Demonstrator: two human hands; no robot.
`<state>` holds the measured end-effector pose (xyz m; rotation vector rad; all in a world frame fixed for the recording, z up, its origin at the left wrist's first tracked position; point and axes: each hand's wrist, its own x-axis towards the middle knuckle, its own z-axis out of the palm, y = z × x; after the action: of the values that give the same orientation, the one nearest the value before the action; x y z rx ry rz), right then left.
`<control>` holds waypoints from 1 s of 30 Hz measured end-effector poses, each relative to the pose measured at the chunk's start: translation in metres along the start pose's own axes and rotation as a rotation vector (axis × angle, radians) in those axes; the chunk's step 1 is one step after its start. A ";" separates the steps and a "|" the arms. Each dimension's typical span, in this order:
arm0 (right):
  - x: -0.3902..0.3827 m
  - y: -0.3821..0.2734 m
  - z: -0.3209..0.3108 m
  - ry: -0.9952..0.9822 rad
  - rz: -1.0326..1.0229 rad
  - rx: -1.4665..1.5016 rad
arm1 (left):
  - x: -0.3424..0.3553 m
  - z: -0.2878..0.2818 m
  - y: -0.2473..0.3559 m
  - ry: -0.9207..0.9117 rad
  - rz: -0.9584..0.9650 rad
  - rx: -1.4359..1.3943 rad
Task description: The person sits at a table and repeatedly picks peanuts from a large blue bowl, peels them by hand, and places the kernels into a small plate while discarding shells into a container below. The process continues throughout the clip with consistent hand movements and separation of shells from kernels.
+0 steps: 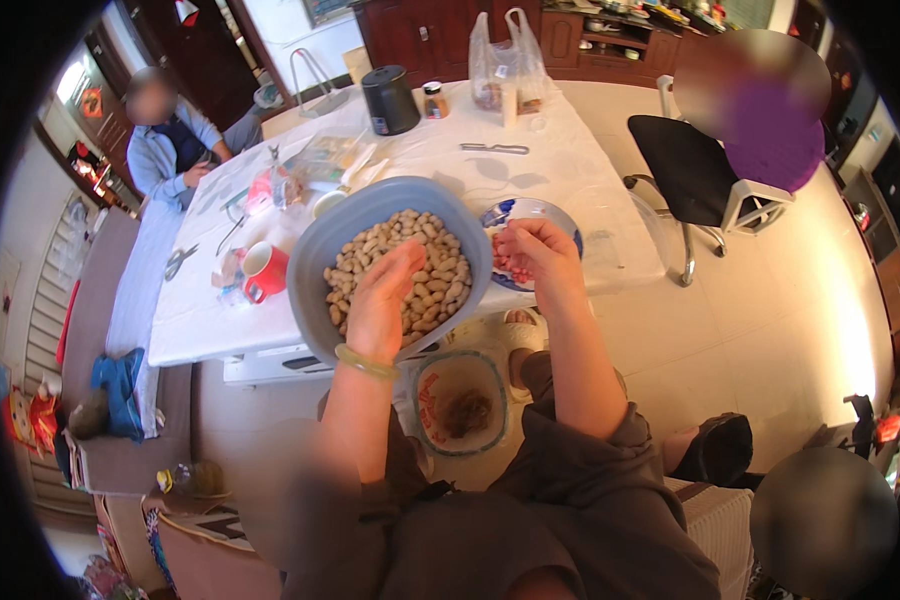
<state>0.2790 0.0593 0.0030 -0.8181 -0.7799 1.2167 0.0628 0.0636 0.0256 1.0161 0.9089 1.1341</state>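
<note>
A grey-blue plastic basin [440, 300] full of unshelled peanuts [360, 260] stands at the table's near edge. My left hand [387, 285], a pale green bangle on its wrist, is over the peanuts, fingers curved and pressed together; what it holds, if anything, is hidden. Just right of the basin, a blue-and-white plate [562, 225] bears reddish shelled peanuts [515, 266]. My right hand [537, 247] is above this plate with fingertips drawn together, closed on something too small to make out. Below, between my legs, sits a lined bin [460, 365] with brown debris inside.
The white-covered table [580, 150] also holds a red mug [266, 270], scissors [180, 258], a knife [493, 148], a black canister [388, 100] and plastic bags [505, 70]. A person [170, 150] sits at its left side; black chairs [685, 165] stand at the right.
</note>
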 end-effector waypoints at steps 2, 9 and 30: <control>-0.004 0.004 0.012 -0.072 -0.067 -0.078 | -0.004 -0.019 -0.001 0.014 0.063 0.128; -0.009 0.030 0.046 -0.206 -0.221 -0.669 | -0.006 -0.050 -0.009 -0.138 0.209 0.981; 0.000 0.045 0.053 -0.176 -0.413 -1.060 | 0.050 -0.018 -0.037 -0.218 0.211 1.351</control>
<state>0.2119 0.0719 -0.0098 -1.3054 -1.6959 0.4386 0.0657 0.1112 -0.0176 2.3014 1.4180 0.4217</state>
